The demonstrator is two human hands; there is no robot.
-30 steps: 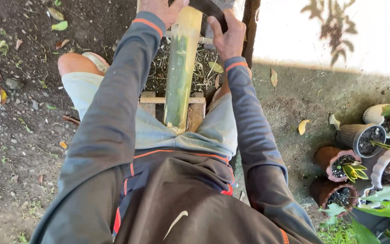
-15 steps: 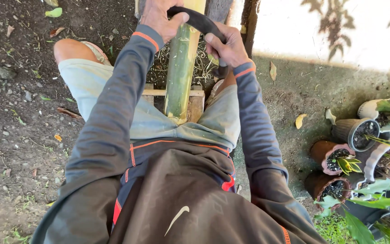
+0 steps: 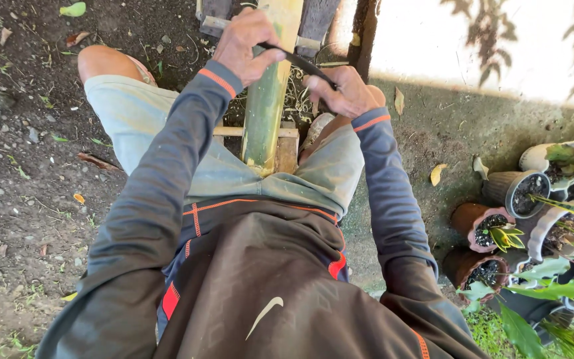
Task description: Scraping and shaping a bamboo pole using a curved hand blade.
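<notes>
The left hand point(image 3: 250, 45) is closed tight around one end of a thin, dark, curved blade point(image 3: 298, 63). Under this hand stands a long, smooth, green bamboo pole point(image 3: 270, 93), between the person's knees. The right hand point(image 3: 341, 92), just beside the pole, grips the blade's other end. The pole's top is cut off. Clay pots point(image 3: 476, 226) sit far to the right.

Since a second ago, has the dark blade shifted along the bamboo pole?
Yes. The dark blade, held in both hands, has come down the bamboo pole toward the person, closer to the wooden crossbar.
</notes>
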